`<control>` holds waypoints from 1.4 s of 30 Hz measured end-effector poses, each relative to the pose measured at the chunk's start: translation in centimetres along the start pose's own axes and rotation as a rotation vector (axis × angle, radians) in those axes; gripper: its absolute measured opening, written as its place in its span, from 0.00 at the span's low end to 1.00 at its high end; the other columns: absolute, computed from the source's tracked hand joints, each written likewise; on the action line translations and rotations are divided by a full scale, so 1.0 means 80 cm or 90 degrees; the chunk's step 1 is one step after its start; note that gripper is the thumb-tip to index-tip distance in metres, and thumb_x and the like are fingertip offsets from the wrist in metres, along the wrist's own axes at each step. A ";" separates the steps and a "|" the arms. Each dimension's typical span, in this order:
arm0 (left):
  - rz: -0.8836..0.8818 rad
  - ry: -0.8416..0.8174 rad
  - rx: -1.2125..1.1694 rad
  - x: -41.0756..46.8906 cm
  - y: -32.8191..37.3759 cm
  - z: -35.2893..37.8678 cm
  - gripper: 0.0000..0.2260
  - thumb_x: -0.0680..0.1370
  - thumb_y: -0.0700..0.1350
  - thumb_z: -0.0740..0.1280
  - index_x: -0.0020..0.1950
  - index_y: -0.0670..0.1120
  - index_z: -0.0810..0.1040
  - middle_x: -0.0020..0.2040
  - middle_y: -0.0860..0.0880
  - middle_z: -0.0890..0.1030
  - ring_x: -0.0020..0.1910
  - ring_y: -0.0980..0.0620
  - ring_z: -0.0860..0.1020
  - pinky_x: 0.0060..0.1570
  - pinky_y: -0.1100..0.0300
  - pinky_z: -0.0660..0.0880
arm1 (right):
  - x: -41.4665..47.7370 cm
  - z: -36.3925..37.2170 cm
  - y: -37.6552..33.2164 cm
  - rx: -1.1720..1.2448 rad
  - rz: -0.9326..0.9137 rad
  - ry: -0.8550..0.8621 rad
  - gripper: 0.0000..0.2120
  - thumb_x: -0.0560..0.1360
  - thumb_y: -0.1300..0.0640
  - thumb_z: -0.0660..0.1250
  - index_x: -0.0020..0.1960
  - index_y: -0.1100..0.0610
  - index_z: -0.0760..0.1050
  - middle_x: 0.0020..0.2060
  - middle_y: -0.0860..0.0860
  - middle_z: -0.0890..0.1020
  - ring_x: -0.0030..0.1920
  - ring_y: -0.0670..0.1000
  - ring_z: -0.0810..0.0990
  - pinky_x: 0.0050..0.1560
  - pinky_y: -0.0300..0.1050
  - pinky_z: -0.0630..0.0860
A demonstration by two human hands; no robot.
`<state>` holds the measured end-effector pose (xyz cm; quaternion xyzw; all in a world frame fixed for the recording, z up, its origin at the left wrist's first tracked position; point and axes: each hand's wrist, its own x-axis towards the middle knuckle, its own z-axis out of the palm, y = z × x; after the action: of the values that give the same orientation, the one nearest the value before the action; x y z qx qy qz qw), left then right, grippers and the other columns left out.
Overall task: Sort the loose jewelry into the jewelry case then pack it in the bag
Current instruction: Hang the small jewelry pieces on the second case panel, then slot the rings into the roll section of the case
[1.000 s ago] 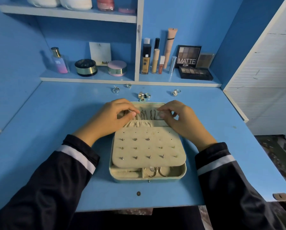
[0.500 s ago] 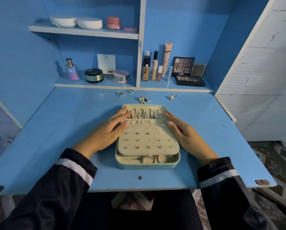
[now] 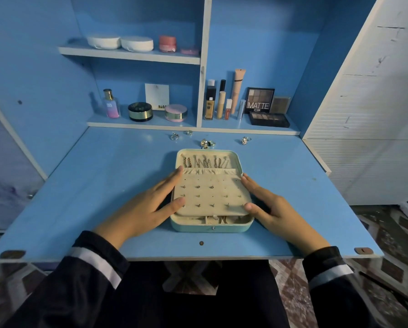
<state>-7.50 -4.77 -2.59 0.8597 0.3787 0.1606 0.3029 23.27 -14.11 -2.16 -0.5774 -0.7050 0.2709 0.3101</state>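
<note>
An open mint-green jewelry case (image 3: 211, 227) lies in the middle of the blue desk. Its beige stud panel (image 3: 211, 194) lies flat and carries several earrings; chains (image 3: 204, 162) hang in the lid half behind. My left hand (image 3: 148, 209) rests against the case's left side with straight fingers, thumb on the panel edge. My right hand (image 3: 269, 209) lies likewise against the right side. Loose rings sit beyond the case: one (image 3: 174, 136) at the left, a small cluster (image 3: 207, 143) in the middle, one (image 3: 245, 140) at the right. No bag is in view.
Cosmetics fill the shelves behind: a perfume bottle (image 3: 111, 104), round compacts (image 3: 140, 111), tubes (image 3: 222, 101), an eyeshadow palette (image 3: 268, 119). A white cabinet (image 3: 368, 114) stands at the right. The desk's front edge (image 3: 198, 258) is near my lap.
My hands moved from the top of the panel, where the fingers were curled, down to the case's two sides and flattened. The camera pulled back and up.
</note>
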 end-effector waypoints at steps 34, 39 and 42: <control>0.167 0.211 0.009 0.029 0.037 -0.017 0.26 0.81 0.63 0.48 0.79 0.63 0.50 0.74 0.72 0.57 0.63 0.61 0.75 0.62 0.61 0.71 | 0.034 0.012 -0.033 0.015 -0.190 0.313 0.22 0.79 0.61 0.61 0.72 0.54 0.65 0.55 0.40 0.79 0.53 0.32 0.77 0.56 0.26 0.69; 0.211 0.318 0.054 0.049 0.033 -0.027 0.25 0.83 0.58 0.51 0.80 0.55 0.55 0.75 0.63 0.63 0.65 0.62 0.73 0.60 0.59 0.74 | 0.058 0.008 -0.031 -0.027 -0.249 0.394 0.23 0.78 0.66 0.63 0.71 0.56 0.67 0.61 0.51 0.80 0.61 0.41 0.78 0.63 0.32 0.71; 0.219 0.350 0.078 0.061 0.028 -0.032 0.24 0.84 0.55 0.54 0.79 0.53 0.58 0.74 0.59 0.66 0.64 0.57 0.75 0.57 0.62 0.74 | 0.073 0.003 -0.027 -0.026 -0.263 0.422 0.22 0.78 0.67 0.64 0.70 0.56 0.69 0.62 0.50 0.79 0.62 0.48 0.78 0.64 0.36 0.72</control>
<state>-4.31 -1.25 0.99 0.8521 0.3048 0.4122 0.1053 20.91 -8.75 0.01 -0.4859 -0.6731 -0.0125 0.5574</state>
